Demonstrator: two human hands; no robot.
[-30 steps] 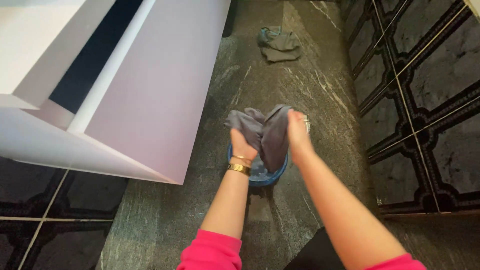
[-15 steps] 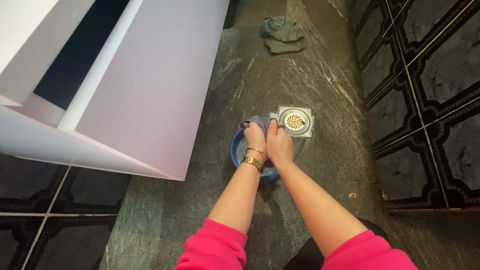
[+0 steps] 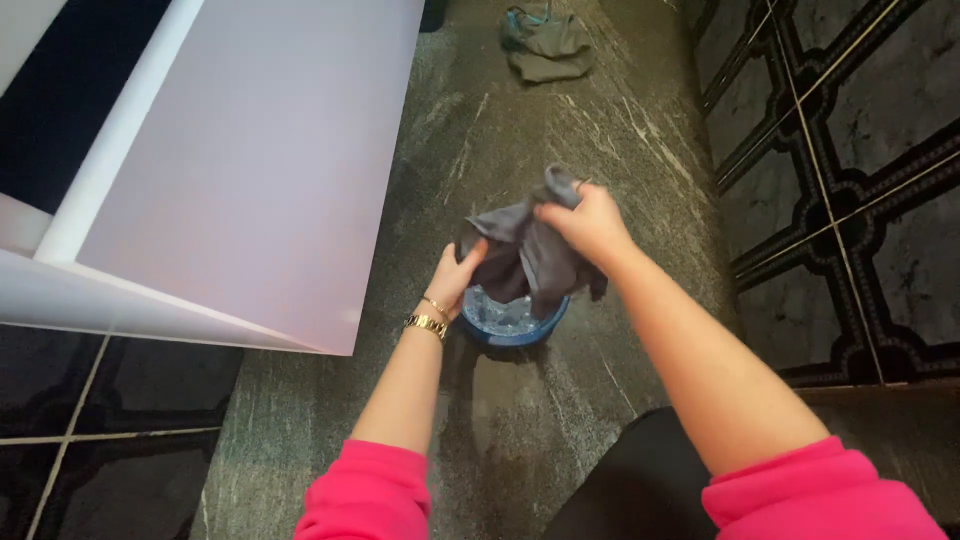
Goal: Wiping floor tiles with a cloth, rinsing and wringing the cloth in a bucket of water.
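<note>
Grey cloth (image 3: 525,255), limp, creased and bunched, hangs in folds between both hands above a small round blue plastic basin (image 3: 515,320). Its upper corner sticks up past the right hand (image 3: 590,222), and its lower folds droop over the far part of the basin, hiding that rim. The basin stands on the dark speckled stone floor (image 3: 560,130), near the middle of the scene, with shallow water glinting inside.

A large white cabinet (image 3: 240,170) fills the left side, its flat pale face slanting towards the basin, with a dark gap along its far left edge. Black patterned tiles (image 3: 850,180) with pale lines cover the right side. Far up the floor lies a second crumpled dark grey cloth (image 3: 545,42), well apart from the basin.

The right hand has its fingers curled tight around the cloth's upper end. The left hand (image 3: 458,278), with gold bracelets (image 3: 428,318) at the wrist, grips the cloth's left edge, fingers closed on the fabric just above the basin's near rim.
</note>
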